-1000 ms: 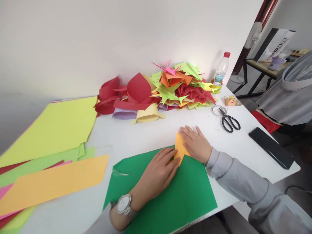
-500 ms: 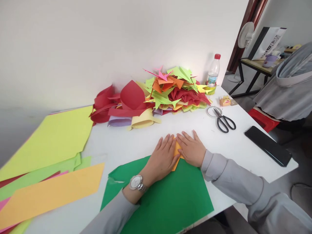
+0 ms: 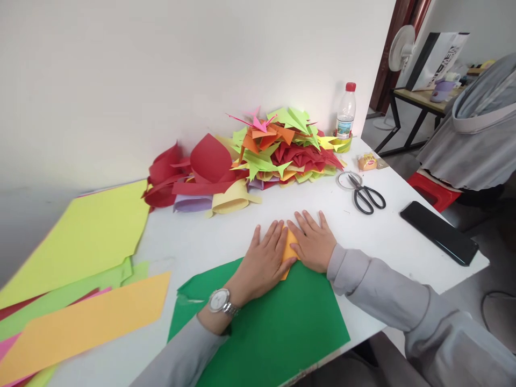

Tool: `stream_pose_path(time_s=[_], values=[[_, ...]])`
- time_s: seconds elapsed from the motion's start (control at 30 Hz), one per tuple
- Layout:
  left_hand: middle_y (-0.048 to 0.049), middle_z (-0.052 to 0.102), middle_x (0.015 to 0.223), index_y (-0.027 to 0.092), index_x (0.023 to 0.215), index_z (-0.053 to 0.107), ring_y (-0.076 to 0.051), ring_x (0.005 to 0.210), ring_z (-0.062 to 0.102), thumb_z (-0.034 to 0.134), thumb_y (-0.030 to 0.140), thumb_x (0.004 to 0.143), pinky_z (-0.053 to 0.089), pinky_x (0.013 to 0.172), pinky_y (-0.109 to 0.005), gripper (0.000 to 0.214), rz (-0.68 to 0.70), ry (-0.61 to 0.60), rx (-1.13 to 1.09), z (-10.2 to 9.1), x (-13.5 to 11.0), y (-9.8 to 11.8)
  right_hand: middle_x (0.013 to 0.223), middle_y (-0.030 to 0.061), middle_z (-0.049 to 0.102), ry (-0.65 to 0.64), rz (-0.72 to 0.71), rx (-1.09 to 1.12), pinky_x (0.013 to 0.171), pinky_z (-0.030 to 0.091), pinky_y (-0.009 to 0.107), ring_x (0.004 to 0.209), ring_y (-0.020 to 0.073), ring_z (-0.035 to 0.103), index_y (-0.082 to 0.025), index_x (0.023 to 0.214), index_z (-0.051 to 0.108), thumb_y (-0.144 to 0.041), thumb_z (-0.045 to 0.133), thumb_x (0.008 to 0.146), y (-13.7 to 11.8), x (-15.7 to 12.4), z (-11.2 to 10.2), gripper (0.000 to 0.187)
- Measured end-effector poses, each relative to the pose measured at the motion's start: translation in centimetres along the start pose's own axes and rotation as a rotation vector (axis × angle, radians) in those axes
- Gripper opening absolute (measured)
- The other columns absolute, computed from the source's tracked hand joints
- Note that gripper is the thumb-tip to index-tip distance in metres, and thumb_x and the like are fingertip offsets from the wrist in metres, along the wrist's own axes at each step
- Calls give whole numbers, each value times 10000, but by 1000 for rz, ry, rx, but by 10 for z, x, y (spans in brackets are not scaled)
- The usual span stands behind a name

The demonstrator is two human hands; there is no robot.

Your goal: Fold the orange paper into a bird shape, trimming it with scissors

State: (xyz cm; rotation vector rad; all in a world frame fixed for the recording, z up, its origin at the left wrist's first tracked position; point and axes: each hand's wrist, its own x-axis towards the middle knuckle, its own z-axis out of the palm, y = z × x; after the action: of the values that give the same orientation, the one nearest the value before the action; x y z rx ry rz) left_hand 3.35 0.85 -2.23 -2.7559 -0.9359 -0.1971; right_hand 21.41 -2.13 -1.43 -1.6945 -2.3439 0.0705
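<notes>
A small folded orange paper (image 3: pixel 288 248) lies at the far edge of a green sheet (image 3: pixel 266 328) on the white table (image 3: pixel 395 242). My left hand (image 3: pixel 264 260) lies flat on its left part, fingers stretched out and together; a watch sits on that wrist. My right hand (image 3: pixel 312 242) lies flat on its right part, fingers spread. Most of the orange paper is hidden under both palms.
A heap of folded paper shapes (image 3: pixel 282 148) and curled red, purple and yellow scraps (image 3: pixel 193 180) sit by the wall. Scissors (image 3: pixel 365 194), a tape ring, a bottle (image 3: pixel 345 114) and a black phone (image 3: pixel 438 232) lie right. Large coloured sheets (image 3: pixel 80 258) cover the left. A person in grey (image 3: pixel 475 134) sits far right.
My left hand slid up from the green sheet onto the orange paper and flattened beside my right hand. The view shifted slightly.
</notes>
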Motion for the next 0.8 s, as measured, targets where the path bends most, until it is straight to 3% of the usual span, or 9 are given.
stream_pose_path(time_s=[0.13, 0.27, 0.4, 0.47, 0.57, 0.63, 0.8], values=[[-266, 477, 1422, 16, 1355, 480, -390, 1361, 393, 334, 523, 949, 247, 1105, -633, 666, -5, 10, 27, -7, 4, 0, 1545, 181, 315, -3, -8, -3, 1138, 154, 646, 1444, 334, 248, -129, 1460, 360, -421, 389, 987, 1, 1, -2, 557], [-272, 534, 1355, 47, 1292, 531, -411, 1294, 457, 431, 491, 932, 312, 1055, -646, 581, -18, 138, 35, -21, -3, 5, 1512, 198, 369, 15, -103, 2, 1120, 206, 647, 1421, 345, 290, -122, 1439, 385, -385, 422, 981, 4, 3, -3, 529], [-178, 651, 1095, 148, 1033, 641, -306, 1026, 608, 548, 373, 908, 519, 840, -464, 274, 100, 204, -115, -37, -21, 13, 1474, 194, 421, 50, -165, 22, 1108, 240, 638, 1394, 351, 322, -120, 1413, 412, -315, 496, 953, 5, 5, -1, 506], [-122, 660, 945, 161, 944, 639, -244, 847, 622, 533, 300, 923, 540, 721, -394, 176, 125, 187, -143, -41, -28, 16, 1424, 170, 479, 65, -213, 40, 1102, 251, 621, 1363, 338, 358, -139, 1324, 510, -259, 527, 931, 6, 6, -2, 411], [-88, 663, 843, 147, 923, 635, -212, 763, 622, 478, 173, 934, 550, 681, -356, 160, 190, 204, -102, -42, -31, 16, 1216, 123, 620, 36, -325, 74, 1083, 281, 558, 1176, 279, 519, -161, 1016, 675, -235, 504, 935, 7, 8, -5, 203], [-92, 677, 829, 136, 924, 638, -216, 774, 637, 444, 114, 925, 560, 703, -355, 195, 243, 250, -46, -41, -31, 15, 1062, 97, 667, 13, -388, 101, 1039, 326, 503, 1016, 240, 578, -159, 882, 694, -291, 496, 942, 8, 8, -7, 246], [-91, 698, 820, 138, 949, 637, -208, 752, 658, 450, 81, 906, 566, 695, -342, 200, 266, 363, 5, -44, -25, 5, 1029, 98, 674, 49, -450, 144, 972, 343, 477, 963, 252, 578, -151, 903, 694, -426, 655, 812, 10, 6, -9, 292]])
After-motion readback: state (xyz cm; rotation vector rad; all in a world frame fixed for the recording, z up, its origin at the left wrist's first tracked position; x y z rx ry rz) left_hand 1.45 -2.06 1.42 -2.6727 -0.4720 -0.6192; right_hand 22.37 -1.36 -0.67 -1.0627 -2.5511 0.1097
